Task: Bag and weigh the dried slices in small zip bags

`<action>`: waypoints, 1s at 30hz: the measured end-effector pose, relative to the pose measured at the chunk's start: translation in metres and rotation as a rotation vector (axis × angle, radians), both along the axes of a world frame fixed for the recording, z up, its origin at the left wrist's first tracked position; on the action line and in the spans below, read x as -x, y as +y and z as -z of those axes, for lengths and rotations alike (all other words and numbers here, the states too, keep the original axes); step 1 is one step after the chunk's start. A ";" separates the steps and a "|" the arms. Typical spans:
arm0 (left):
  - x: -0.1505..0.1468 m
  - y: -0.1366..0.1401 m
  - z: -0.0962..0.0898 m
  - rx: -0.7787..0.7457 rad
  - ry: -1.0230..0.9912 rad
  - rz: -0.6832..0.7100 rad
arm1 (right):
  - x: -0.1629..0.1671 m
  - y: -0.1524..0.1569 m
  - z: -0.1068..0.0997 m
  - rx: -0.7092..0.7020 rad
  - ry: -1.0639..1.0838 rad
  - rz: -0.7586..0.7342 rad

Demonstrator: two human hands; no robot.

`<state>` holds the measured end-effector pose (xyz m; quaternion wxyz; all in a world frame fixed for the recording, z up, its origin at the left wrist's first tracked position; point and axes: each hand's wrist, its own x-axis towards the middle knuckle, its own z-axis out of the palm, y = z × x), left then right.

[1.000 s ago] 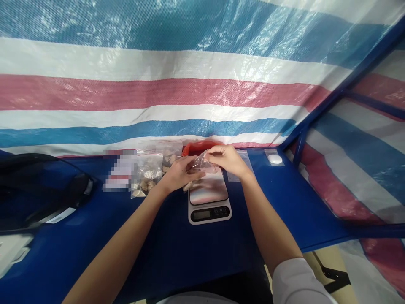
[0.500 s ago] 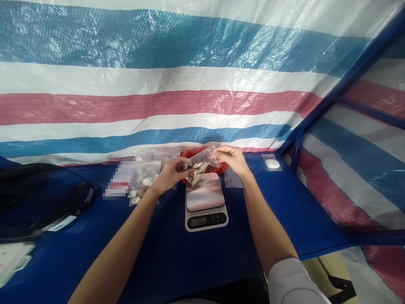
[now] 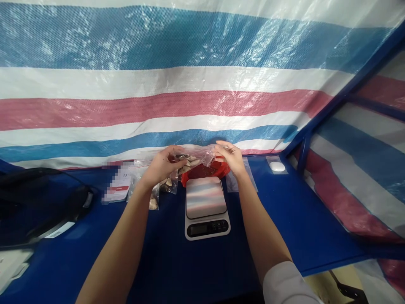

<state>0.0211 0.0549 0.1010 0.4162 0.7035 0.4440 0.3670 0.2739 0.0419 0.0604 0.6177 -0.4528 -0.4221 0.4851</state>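
Note:
A clear zip-lock bag [image 3: 191,162] with pale and dark dried pieces in it is held up above a red plastic bag [image 3: 206,171]. My left hand [image 3: 164,165] is closed on its left part, thumb across the front. At the bag's other end, the fingers of my right hand [image 3: 231,158] grip the clear plastic edge. Just below and nearer to me stands a white kitchen scale [image 3: 206,198] with a shiny plate and nothing on it; its display looks dark. Small dark bits lie inside the red bag, whose opening faces up.
Filled zip-lock bags [image 3: 167,185] lie beneath and beside my left forearm. Left of them are printed cards [image 3: 118,190] and a black strapped item [image 3: 60,202]. A flat clear bag [image 3: 249,179] and a white oval object [image 3: 277,166] in clear plastic lie on the right.
The held bag has gone from tilted over the scale's back edge to nearly level above the red bag. My left hand moved slightly left and up. The view shifted a little.

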 end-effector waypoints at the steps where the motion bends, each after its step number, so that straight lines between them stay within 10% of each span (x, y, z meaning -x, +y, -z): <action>1: -0.002 0.002 -0.002 -0.012 0.021 0.007 | 0.001 0.000 0.000 0.004 -0.001 -0.004; 30: -0.014 0.019 0.019 -0.257 0.042 -0.158 | -0.004 0.004 0.016 0.147 -0.069 -0.105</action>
